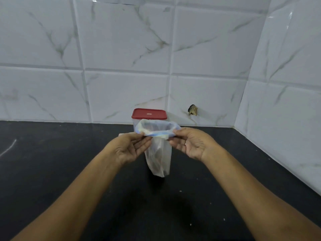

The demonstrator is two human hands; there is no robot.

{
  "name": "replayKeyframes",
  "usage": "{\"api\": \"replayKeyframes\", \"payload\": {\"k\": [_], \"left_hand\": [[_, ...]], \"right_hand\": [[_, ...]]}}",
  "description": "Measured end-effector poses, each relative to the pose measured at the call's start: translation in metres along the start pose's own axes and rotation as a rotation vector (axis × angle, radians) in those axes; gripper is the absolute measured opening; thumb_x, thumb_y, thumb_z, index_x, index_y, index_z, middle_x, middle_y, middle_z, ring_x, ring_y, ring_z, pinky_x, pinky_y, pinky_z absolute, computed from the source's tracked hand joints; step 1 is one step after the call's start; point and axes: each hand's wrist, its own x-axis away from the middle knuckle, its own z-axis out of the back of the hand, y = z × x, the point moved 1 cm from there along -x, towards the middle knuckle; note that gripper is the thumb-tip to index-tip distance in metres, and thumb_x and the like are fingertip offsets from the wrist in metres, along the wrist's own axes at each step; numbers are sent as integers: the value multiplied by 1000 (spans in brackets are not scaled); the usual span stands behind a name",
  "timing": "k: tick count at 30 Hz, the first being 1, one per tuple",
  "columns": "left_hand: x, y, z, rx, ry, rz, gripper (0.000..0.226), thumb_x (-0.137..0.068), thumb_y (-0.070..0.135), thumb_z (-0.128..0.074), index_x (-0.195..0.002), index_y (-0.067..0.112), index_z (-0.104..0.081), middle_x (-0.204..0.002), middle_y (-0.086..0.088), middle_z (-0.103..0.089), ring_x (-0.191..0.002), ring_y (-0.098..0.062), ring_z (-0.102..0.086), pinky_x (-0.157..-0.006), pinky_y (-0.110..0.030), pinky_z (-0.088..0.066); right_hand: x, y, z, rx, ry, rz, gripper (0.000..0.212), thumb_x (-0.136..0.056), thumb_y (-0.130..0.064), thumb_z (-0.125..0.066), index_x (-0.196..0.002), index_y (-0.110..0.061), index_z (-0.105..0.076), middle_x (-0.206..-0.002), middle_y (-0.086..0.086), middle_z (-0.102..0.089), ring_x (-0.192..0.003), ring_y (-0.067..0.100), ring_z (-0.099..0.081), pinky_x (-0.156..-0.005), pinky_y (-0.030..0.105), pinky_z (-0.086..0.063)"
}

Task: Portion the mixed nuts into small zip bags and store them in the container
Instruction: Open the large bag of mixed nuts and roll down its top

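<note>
Head view: the container (149,114) stands half hidden behind the zip bag (159,159), whose dark contents are blurred. Left hand (129,148) and right hand (192,145) pinch its open rim between fingers, above the desk (52,162).

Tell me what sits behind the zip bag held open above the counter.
A red-lidded clear container stands behind the zip bag. The bag covers most of its body, so its contents cannot be seen.
</note>
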Motion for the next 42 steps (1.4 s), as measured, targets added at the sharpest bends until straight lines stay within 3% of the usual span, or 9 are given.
{"api": "replayKeyframes", "payload": {"k": [4, 7, 12, 19, 24, 26, 32, 37, 42], "left_hand": [[-2, -11, 2, 267, -36, 5, 19, -101, -3, -49, -113, -6, -63, -108, -22, -74, -102, -32, -73, -85, -44, -63], [-2, -18, 6, 301, -66, 16, 27, -103, 6, -44, -118, -3, -65, -113, -18, -75, -96, -29, -76, -87, -39, -62], [-15, -19, 15, -292, 44, -42, 34, -104, 28, -56, -123, 3, -67, -99, -10, -70, -78, -20, -68, -64, -31, -60], [-28, 2, 6, -297, 79, -78, 30, -99, 11, -63, -125, -4, -65, -87, -11, -71, -79, -22, -67, -78, -34, -56], [-29, 3, -5, -369, -1, -56, 26, -100, 20, -63, -115, -1, -70, -96, -15, -71, -88, -28, -69, -95, -47, -56], [-32, 2, -7, -371, 48, -77, 29, -98, 15, -67, -120, -4, -68, -106, -19, -74, -99, -32, -70, -103, -50, -54], [-34, -2, -16, -369, 37, 3, 19, -98, 21, -67, -102, 3, -71, -78, -10, -73, -71, -24, -69, -67, -40, -56], [-37, -1, -20, -398, 27, 25, 14, -98, 16, -66, -96, 3, -71, -74, -10, -72, -62, -22, -69, -60, -35, -54], [-33, -4, -26, -542, -3, 12, 15, -96, 16, -68, -89, 3, -71, -74, -11, -72, -62, -23, -68, -62, -34, -56]], "right_hand": [[-4, 11, 8, -329, 23, -28, 20, -100, 7, -58, -119, 7, -64, -97, 24, -78, -82, 31, -80, -72, 44, -67], [-3, 19, 10, -344, -25, -57, 25, -103, -3, -54, -126, 3, -63, -107, 24, -77, -90, 34, -80, -82, 51, -65], [-9, 25, 14, -33, -7, -93, 32, -107, -29, -57, -124, -4, -68, -95, 16, -80, -78, 27, -80, -63, 39, -64], [-20, 15, 4, -1, 37, -67, 33, -101, -20, -67, -129, -3, -67, -93, 13, -77, -76, 23, -76, -56, 32, -61], [-23, 10, -1, 13, -45, -42, 49, -89, -7, -68, -138, 1, -62, -116, 19, -68, -105, 34, -70, -93, 49, -61], [-24, 9, -1, -19, -38, -39, 46, -89, -5, -66, -134, 0, -62, -117, 19, -67, -104, 34, -70, -96, 49, -60], [-28, 10, -5, 78, 9, -76, 36, -99, -16, -68, -132, -3, -65, -114, 19, -72, -103, 34, -70, -86, 50, -61], [-29, 6, -5, 136, 9, -71, 19, -102, -11, -59, -113, -1, -70, -93, 17, -72, -95, 32, -67, -91, 50, -57], [-26, 7, -9, 226, 6, -72, 17, -99, -11, -66, -111, -1, -71, -82, 17, -74, -75, 28, -72, -64, 41, -61]]}}
